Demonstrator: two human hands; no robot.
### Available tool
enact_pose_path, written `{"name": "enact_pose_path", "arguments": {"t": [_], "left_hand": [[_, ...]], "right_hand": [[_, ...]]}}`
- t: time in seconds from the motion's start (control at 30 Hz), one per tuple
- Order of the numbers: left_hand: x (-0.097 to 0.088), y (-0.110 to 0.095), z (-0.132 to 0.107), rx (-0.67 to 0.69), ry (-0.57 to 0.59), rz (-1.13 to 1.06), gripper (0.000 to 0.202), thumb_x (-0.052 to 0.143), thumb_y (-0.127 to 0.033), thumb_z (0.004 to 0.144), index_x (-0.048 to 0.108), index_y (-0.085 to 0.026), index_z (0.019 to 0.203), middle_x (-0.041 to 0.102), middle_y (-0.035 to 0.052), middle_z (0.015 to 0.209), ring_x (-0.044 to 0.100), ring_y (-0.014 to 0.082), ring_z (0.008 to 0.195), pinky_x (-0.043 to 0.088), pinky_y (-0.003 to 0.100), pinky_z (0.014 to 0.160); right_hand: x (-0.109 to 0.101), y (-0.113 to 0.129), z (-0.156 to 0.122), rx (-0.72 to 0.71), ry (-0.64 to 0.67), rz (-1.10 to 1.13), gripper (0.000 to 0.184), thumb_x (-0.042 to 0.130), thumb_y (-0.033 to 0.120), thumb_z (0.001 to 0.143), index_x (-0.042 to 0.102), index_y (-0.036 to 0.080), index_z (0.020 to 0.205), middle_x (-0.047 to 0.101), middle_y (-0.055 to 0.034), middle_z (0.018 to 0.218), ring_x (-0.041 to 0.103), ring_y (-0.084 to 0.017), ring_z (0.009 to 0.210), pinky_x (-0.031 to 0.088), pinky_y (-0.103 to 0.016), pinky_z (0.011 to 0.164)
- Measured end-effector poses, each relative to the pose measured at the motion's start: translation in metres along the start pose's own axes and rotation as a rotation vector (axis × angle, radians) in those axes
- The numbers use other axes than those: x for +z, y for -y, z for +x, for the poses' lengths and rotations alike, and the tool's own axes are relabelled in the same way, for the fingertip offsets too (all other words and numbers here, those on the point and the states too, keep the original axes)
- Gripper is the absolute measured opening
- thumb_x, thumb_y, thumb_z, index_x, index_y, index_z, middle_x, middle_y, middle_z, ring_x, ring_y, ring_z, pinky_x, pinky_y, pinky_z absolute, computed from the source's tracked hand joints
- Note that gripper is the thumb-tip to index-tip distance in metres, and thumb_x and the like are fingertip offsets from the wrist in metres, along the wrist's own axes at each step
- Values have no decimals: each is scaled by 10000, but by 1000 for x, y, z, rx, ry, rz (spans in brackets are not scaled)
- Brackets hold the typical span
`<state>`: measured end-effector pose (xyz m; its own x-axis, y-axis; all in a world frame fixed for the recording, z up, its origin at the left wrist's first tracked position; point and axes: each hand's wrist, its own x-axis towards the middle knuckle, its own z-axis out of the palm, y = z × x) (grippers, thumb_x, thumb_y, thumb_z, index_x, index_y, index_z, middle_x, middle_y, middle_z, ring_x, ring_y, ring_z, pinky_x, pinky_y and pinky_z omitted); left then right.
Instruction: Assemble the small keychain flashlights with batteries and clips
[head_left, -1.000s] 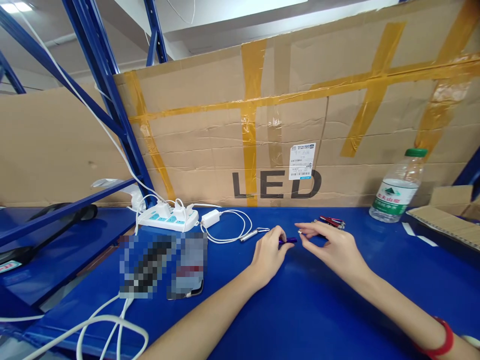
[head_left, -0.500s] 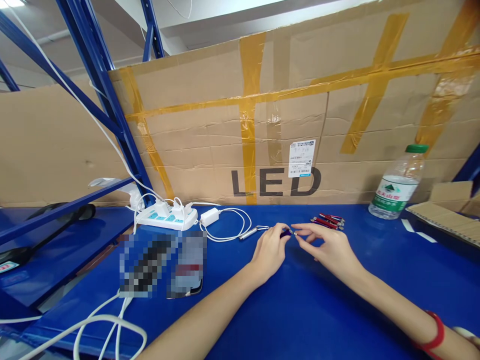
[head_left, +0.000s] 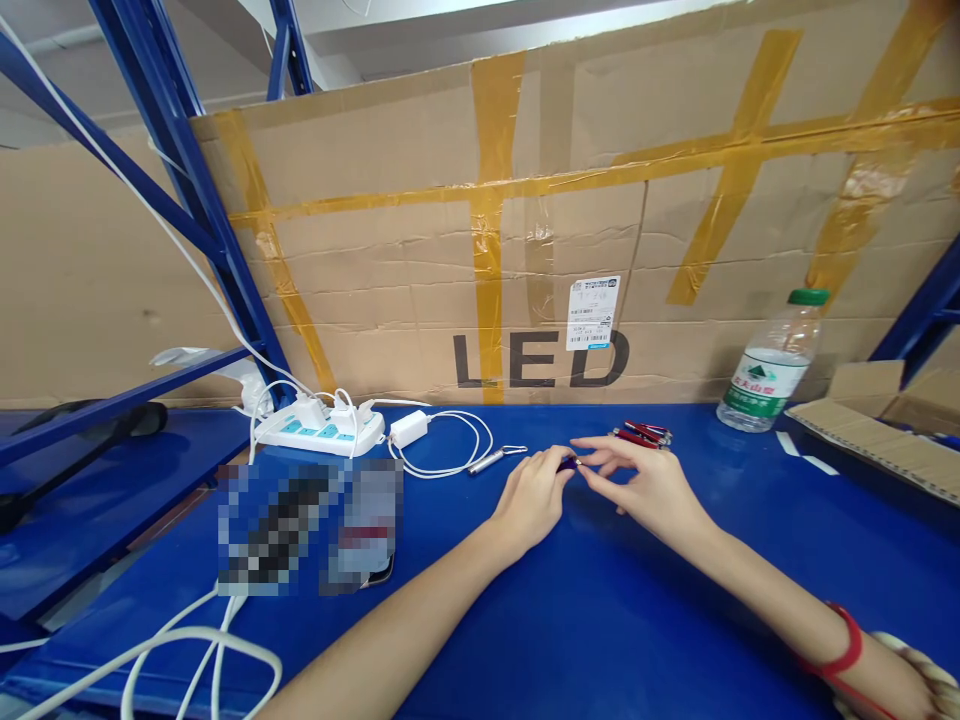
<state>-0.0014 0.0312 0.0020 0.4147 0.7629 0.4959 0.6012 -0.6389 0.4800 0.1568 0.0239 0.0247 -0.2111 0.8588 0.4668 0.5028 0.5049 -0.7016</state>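
Note:
My left hand [head_left: 531, 500] is closed around a small dark blue-purple tube [head_left: 568, 463], with only its end showing past the fingers. At that end, the thumb and forefinger of my right hand [head_left: 641, 485] come together in a pinch. Whatever sits between those fingertips is tiny and shiny, too small to make out. Just behind my right hand lie several slim red metal tubes [head_left: 643, 433] in a loose pile. A silver tube with a wire clip [head_left: 487, 461] rests on the blue tabletop [head_left: 600, 620], to the left of my left hand.
On the left are a white power strip [head_left: 322, 430] with plugs, a white adapter [head_left: 409, 429] with a looped cable, and two blurred-out items. A water bottle with a green cap [head_left: 772, 365] and an open cardboard box [head_left: 885, 430] stand right. A large carton [head_left: 390, 290] walls the back.
The view has shifted slightly, moving everything a little left in the picture. My right fingertips have come closer to the end of the blue tube, narrowing the gap between the hands.

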Motion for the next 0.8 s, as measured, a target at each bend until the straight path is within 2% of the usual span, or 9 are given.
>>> {"name": "enact_pose_path", "arguments": {"t": [0.37,0.43,0.57,0.7,0.8], "left_hand": [[1,1,-1,11,25,44,171,393,-127,903,476,-183,1042,627,80,1065,588,211,991,456,349,858],[1,1,0,17,31,47,171,394,-120,898,474,-189,1033,627,73,1063,587,210,987,451,354,863],[1,2,-1,19,37,42,182,404,-93,877,464,-190,1018,623,71,1069,582,209,997,447,351,874],[1,3,-1,-15,18,28,174,402,-87,872,445,-188,1007,617,77,1076,579,201,1012,463,322,858],[2,3,0,-37,-1,24,153,405,-109,880,440,-208,991,621,61,1044,587,202,986,465,332,846]], "right_hand": [[-1,-1,1,10,69,-11,369,539,294,730,613,149,1060,670,-51,778,636,-157,597,494,-195,298],[0,0,1,-28,76,-43,355,529,278,740,610,154,1063,672,-38,749,641,-148,599,513,-195,347],[0,1,1,-152,64,-141,314,517,241,755,614,187,1049,689,-13,756,640,-117,570,564,-239,573],[1,2,1,-161,76,-203,348,511,248,766,590,190,1100,698,-39,896,652,-120,599,544,-228,552],[1,2,0,-157,88,-224,344,501,260,784,583,200,1112,700,-35,912,650,-120,613,537,-228,550]]}}
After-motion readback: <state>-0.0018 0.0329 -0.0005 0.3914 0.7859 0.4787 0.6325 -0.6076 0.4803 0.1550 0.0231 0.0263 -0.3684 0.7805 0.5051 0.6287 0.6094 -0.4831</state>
